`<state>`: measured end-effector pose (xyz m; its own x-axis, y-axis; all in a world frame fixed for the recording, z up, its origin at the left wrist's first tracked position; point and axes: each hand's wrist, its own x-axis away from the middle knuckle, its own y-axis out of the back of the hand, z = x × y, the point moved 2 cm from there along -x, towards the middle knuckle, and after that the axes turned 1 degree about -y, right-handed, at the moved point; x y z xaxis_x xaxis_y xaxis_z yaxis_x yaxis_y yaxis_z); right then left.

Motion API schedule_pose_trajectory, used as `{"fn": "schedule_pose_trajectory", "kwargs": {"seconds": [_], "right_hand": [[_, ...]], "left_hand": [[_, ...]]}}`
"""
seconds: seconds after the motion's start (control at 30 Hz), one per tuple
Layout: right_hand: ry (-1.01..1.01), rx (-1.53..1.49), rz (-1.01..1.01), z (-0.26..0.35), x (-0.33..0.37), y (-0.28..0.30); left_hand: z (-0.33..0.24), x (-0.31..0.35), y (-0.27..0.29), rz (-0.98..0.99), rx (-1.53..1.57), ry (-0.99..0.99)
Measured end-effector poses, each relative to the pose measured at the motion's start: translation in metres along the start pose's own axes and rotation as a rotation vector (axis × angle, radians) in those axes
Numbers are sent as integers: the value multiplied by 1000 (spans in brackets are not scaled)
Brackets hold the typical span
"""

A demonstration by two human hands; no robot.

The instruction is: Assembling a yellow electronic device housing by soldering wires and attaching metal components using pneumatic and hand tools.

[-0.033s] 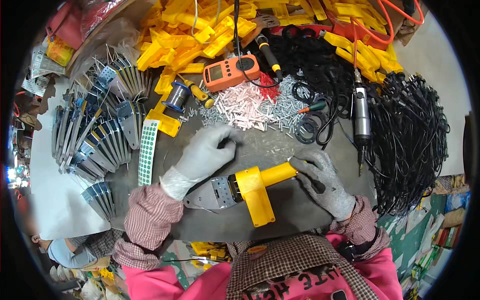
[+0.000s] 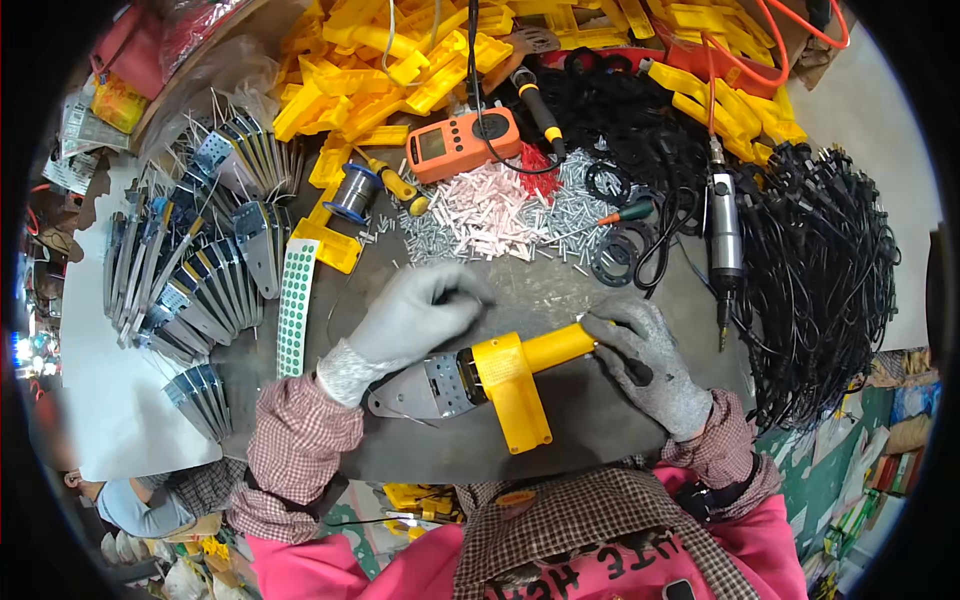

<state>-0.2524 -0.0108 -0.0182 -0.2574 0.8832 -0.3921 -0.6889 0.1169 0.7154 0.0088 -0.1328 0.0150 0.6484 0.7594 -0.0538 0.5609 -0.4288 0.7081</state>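
A half-built hand tool lies on the dark work surface in front of me, with a yellow plastic handle housing (image 2: 513, 370) and a tapered grey metal plate (image 2: 425, 388) at its left end. My right hand (image 2: 650, 365), in a grey glove, has its fingers bent round the free end of the yellow handle. My left hand (image 2: 415, 315), in a pale glove, hovers just above the metal plate and behind the housing. Its fingers are curled together in a pinch; whatever they may hold is too small to make out.
Pale and metal pins (image 2: 490, 210) lie heaped behind the hands, beside an orange multimeter (image 2: 462, 145) and solder spool (image 2: 354, 192). Metal plates (image 2: 205, 285) stand left, near a green-dotted sticker strip (image 2: 295, 310). An electric screwdriver (image 2: 722, 230) hangs before black cords (image 2: 815, 285).
My left hand has shifted slightly to the right and toward me, its fingers still curled. My right hand and the tool have stayed in place.
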Motion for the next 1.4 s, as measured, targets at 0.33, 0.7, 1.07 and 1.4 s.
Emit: {"fn": "schedule_pose_trajectory", "kwargs": {"seconds": [0.33,0.7,1.07,1.4], "right_hand": [[-34,74,47,-4,6,8],[-648,640,-166,-61,-11,84],[-484,-1369,-632,-63,-27,91],[71,-1640,-367,10,-64,43]], "left_hand": [[-23,21,-4,242,62,-280],[-36,57,-10,53,-158,-112],[-66,3,-79,31,-336,-201],[-62,-7,-88,-10,-304,-179]]}}
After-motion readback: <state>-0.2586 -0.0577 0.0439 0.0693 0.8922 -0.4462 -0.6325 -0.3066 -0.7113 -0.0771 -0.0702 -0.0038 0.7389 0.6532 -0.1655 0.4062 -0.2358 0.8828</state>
